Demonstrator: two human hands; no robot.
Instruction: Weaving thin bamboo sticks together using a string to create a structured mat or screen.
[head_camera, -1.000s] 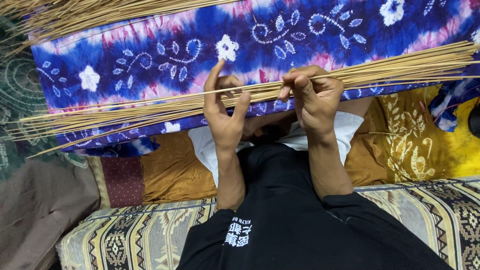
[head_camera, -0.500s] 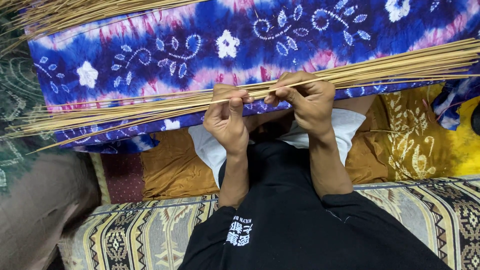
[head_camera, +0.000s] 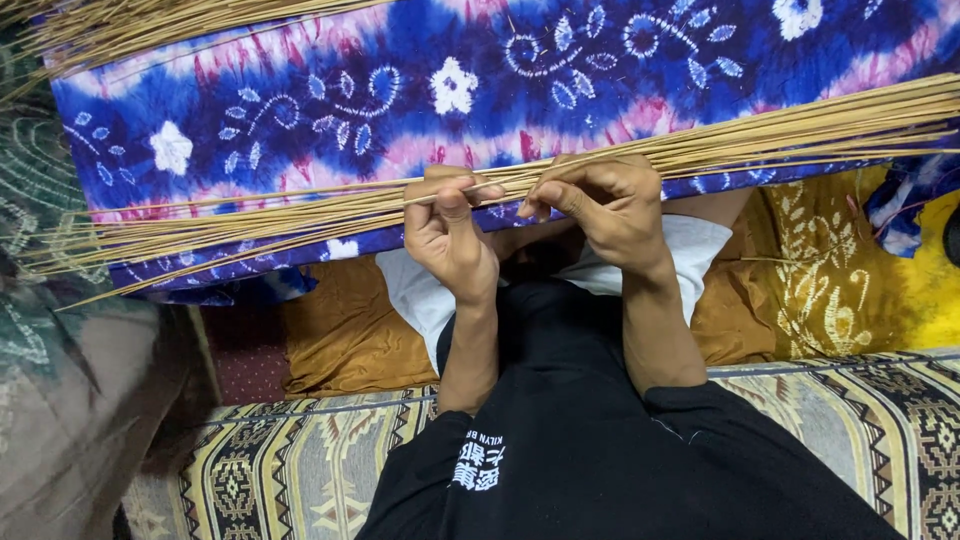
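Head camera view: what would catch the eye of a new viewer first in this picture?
First comes the blue, pink and white tie-dye cloth across the top. Over it lies a long bundle of thin tan sticks, running from left to right. At the centre, the left hand and right hand pinch sticks from this bundle.

My left hand (head_camera: 450, 235), open with fingers stretched up a second ago, is now curled into a fist around one thin stick (head_camera: 440, 196), thumb pressed along it. My right hand (head_camera: 600, 205) has slid closer to it, fingertips pinching the same stick, so the gap between my hands has narrowed.
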